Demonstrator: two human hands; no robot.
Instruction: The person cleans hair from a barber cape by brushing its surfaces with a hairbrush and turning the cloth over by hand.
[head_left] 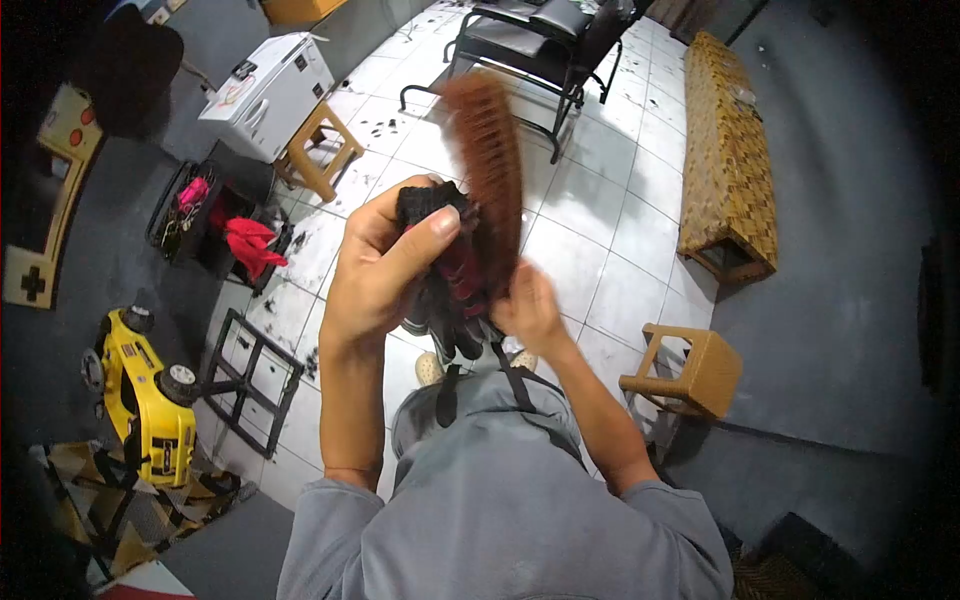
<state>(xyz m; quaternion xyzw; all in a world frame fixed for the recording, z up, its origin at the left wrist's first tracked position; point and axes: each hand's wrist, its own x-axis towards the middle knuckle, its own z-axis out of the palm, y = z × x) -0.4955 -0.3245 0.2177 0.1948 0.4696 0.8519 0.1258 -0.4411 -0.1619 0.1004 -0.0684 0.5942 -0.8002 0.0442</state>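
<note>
My left hand [385, 255] is closed on the ribbed black cuff of a black-and-red glove [455, 275], thumb on top. The glove's fingers hang down in front of my waist. To its right, my right hand [530, 310] is closed around the lower end of a reddish-brown brush [490, 160], which stands nearly upright and is smeared by motion. Rows of bristles show along its upper part. The brush overlaps the glove's right side; whether they touch I cannot tell.
Dark tufts are scattered on the white tiled floor [600, 240]. A black padded chair [530, 40] stands ahead. On the right are a woven bench [730, 150] and a stool [700, 370]. At left lie a yellow toy car [150, 390], a black frame [250, 385] and a white box [270, 95] on a stool.
</note>
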